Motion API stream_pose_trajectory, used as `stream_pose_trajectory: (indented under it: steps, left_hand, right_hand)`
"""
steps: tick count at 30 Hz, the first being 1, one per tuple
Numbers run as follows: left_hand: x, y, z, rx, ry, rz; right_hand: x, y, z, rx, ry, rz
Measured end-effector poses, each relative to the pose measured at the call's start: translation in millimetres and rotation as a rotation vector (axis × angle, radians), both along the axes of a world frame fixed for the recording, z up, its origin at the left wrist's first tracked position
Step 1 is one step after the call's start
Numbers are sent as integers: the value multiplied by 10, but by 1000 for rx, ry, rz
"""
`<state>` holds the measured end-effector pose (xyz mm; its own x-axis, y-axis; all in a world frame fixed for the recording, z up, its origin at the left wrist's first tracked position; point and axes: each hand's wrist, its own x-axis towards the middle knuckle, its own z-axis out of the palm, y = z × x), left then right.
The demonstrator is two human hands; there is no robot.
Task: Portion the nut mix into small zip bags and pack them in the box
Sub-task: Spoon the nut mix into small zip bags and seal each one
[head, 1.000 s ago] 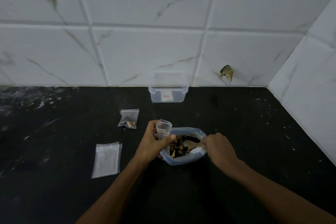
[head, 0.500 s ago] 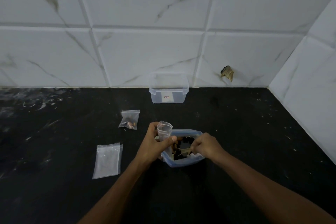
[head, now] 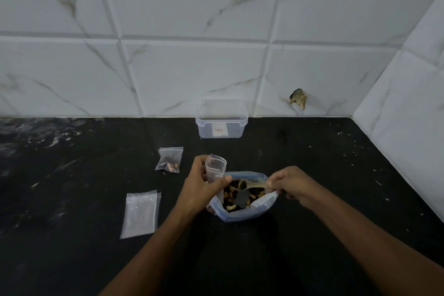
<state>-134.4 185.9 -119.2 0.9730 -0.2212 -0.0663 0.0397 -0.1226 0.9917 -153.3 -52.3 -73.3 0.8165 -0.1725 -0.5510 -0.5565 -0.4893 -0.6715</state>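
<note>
A large blue-rimmed bag of nut mix [head: 242, 209] stands open on the black counter. My left hand [head: 200, 187] grips a small clear zip bag [head: 215, 168] upright at the big bag's left edge, its mouth open. My right hand [head: 292, 184] pinches the handle of a pale spoon [head: 249, 184] whose bowl carries a few nuts above the mix, pointing toward the small bag. A filled small zip bag [head: 170, 160] lies to the left. The clear plastic box [head: 221, 119] sits open against the back wall.
A flat stack of unused small zip bags [head: 140, 214] lies at the front left. Tiled walls close the back and the right side. A chipped hole in the tile [head: 298, 98] shows at the back right. The counter [head: 336, 175] carries pale specks.
My right hand dipped the spoon into the mix, then lifted it out loaded and drew back to the right. The left hand kept the small bag in place.
</note>
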Motion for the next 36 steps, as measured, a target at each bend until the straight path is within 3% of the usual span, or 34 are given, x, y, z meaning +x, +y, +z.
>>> stream_pose_trajectory:
  steps: [10,13,20,25,28,31,36]
  left_hand:
    - [-1,-143,118,155,-106,-10]
    - [21,-206,128,162,-122,2]
    - [60,-270,85,119,-108,34]
    - [64,-266,44,90,-116,19]
    - [56,-269,41,91,-105,27]
    - [49,-232,46,86,-102,56]
    - [14,-68,-9,40,-113,60]
  right_hand:
    - [90,36,776,49,-227,-20]
    - [54,177,824,-141,-380,104]
    - [-133,512,577,-903,-835,497]
    - [-213,551,469,-1018,-1144,659]
    - [-226,529,497,-994,-1132,590]
    - [-189,422,578,-783,-1030,369]
    - [-120,124,403,-639,-736,187]
